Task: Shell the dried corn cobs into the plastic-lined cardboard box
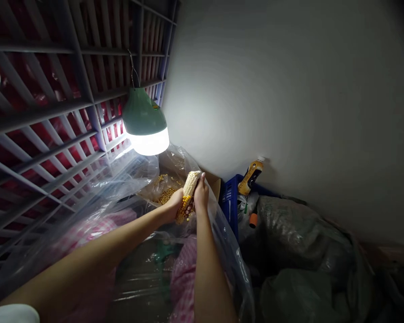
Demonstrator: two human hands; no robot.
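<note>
An ear of corn [191, 185] is tilted between my two hands, its upper part a bare pale cob and its lower part still bearing yellow kernels. My left hand [173, 207] is closed around its lower left side. On the right side, my right hand [201, 194] grips the cob with the thumb pointing up; some of its fingers are hidden behind the ear. Loose kernels [165, 195] lie in a clear plastic bag [138, 172] just beyond my left hand.
A lit green lamp [144, 112] hangs by a wire from slatted plastic crates [84, 105] on the left. Right of my hands stand a blue basket [229, 197] and a yellow bottle [251, 176]. Dark sacks [299, 229] fill the lower right, against a pale wall [283, 98].
</note>
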